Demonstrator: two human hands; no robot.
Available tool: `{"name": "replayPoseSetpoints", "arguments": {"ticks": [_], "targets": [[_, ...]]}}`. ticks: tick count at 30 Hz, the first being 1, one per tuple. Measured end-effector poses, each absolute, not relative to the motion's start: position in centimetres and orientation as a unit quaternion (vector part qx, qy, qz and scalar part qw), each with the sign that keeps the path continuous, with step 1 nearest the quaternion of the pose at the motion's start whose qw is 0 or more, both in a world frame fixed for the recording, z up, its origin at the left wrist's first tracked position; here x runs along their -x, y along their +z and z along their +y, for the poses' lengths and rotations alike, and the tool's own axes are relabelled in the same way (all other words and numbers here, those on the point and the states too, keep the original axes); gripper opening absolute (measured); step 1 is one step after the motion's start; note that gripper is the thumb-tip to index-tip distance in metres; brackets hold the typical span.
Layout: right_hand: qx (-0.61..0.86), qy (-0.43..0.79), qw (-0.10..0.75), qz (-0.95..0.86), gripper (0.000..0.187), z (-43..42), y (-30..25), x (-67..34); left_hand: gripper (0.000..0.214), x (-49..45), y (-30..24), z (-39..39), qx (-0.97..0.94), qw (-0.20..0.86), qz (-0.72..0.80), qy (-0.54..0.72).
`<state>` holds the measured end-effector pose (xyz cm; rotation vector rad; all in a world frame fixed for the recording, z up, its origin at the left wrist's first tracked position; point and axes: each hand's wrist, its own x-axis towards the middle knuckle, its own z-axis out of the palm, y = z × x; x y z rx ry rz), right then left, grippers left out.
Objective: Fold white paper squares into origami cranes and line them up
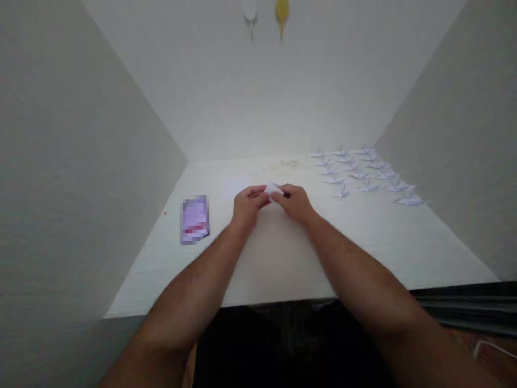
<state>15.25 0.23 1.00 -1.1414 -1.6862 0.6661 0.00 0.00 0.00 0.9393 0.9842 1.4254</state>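
Note:
Between my two hands, above the middle of the white table [278, 258], is a small piece of folded white paper [273, 188]. My left hand [249, 205] grips its left side between thumb and fingers. On the right side, my right hand [296, 201] pinches it the same way, the thumb across its front. The fingertips partly cover the paper, so its full folded shape does not show. Off to the right stand several white folded paper cranes [367, 186] in loose rows. Behind my left hand lies a flat pale sheet [236, 186], probably paper.
A blurred-out purple and white item [195, 220] lies on the table to the left. An orange speck [165, 213] is by the left edge. Grey walls [100, 161] enclose the table on three sides. A white hook [250, 12] and a yellow hook [281, 12] are on the back wall.

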Motion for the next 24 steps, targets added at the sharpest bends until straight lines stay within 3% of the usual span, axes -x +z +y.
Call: {"name": "replayPoseSetpoints", "arguments": {"ticks": [7, 24], "targets": [[0.49, 0.355, 0.55, -0.575, 0.021, 0.3, 0.8, -15.08, 0.034, -0.04, 0.31, -0.06, -0.389, 0.526, 0.428, 0.623], [0.495, 0.36, 0.547, -0.571, 0.02, 0.01, 0.85, -14.63, 0.04, -0.41, 0.58, -0.18, -0.368, 0.554, 0.39, 0.637]]}}
